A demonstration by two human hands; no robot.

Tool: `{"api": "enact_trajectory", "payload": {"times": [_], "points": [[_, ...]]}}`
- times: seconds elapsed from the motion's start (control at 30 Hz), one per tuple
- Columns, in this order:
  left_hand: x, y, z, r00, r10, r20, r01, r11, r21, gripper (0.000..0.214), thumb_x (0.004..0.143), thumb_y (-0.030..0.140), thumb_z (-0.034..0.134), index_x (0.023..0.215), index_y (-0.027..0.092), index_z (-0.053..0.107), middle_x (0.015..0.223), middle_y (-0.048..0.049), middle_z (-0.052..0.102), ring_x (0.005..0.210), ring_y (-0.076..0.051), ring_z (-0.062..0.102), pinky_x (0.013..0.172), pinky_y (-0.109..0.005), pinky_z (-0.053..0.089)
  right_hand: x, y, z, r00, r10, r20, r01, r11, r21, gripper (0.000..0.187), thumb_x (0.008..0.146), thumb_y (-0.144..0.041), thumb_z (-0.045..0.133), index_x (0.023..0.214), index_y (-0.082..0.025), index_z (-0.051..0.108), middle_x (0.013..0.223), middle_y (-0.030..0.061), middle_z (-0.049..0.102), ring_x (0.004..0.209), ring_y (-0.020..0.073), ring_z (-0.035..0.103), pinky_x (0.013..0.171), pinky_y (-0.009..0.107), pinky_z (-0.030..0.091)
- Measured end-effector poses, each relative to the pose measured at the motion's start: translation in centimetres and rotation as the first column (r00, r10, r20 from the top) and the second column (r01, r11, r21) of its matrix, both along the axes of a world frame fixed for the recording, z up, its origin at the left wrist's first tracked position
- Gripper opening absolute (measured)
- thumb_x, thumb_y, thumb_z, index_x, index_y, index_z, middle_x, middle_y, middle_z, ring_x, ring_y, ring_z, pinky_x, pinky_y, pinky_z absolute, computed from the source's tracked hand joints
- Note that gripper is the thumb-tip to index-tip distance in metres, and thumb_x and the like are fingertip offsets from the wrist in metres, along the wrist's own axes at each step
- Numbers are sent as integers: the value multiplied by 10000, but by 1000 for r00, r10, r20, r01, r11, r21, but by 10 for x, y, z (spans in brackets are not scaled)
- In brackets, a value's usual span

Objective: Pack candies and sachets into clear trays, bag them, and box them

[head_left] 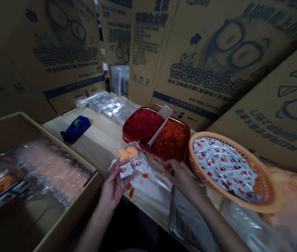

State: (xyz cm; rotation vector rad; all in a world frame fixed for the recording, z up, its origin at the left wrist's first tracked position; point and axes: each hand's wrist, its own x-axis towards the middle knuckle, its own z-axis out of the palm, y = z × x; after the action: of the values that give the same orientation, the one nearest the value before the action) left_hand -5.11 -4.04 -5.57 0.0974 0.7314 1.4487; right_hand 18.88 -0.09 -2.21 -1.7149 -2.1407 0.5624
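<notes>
My left hand (112,185) holds a clear plastic tray (148,177) by its left edge. Inside the tray are an orange moulded sweet (128,153) and two white sachets (125,170) with red print. Several small orange gummy pieces (131,192) show at its near side. My right hand (180,176) is closed in a pinch at the front rim of a red tin (123,134), with a bit of orange between the fingertips. A white divider (160,129) splits the tin into red pieces (144,122) and orange pieces (173,138).
An orange basket (273,196) of sachets stands right of the tin. Left is an open carton (67,224) with filled clear packs. A blue tape dispenser (76,130) and stacked clear trays (106,105) lie behind. Large printed cartons (148,52) wall off the back.
</notes>
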Motion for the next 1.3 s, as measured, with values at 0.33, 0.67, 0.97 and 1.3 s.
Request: {"api": "enact_trajectory", "payload": {"times": [0.33,0.67,0.97,1.3], "points": [[2,-7,-5,1000,-23,-20,22,998,-55,439,809,158,545,1238,229,481,1198,-120,589,1034,-279,595,823,-447,526,-70,142,47,910,284,303,-327,940,101,186,828,-170,462,909,-152,629,981,85,594,931,149,553,791,239,430],[-1,-7,-8,999,-41,0,41,997,-67,450,805,200,565,1244,258,484,1210,-97,584,1017,-280,600,841,-478,510,-131,185,4,648,496,578,-377,868,-323,227,850,-289,547,937,-96,629,925,92,664,836,168,630,749,341,505],[-1,-9,-8,998,-54,37,55,998,-39,427,818,181,542,1238,232,487,1182,-101,599,1025,-258,599,843,-441,516,-101,176,40,730,439,524,-416,894,-168,146,793,-175,544,870,-163,667,937,82,674,869,168,620,703,211,438],[-2,-8,3,998,-43,55,42,999,28,358,831,133,492,1185,188,512,1093,-98,647,941,-237,635,772,-426,545,-57,0,79,744,645,-177,-668,730,-144,121,822,-164,522,839,-194,639,858,13,620,814,131,563,736,229,435]]}}
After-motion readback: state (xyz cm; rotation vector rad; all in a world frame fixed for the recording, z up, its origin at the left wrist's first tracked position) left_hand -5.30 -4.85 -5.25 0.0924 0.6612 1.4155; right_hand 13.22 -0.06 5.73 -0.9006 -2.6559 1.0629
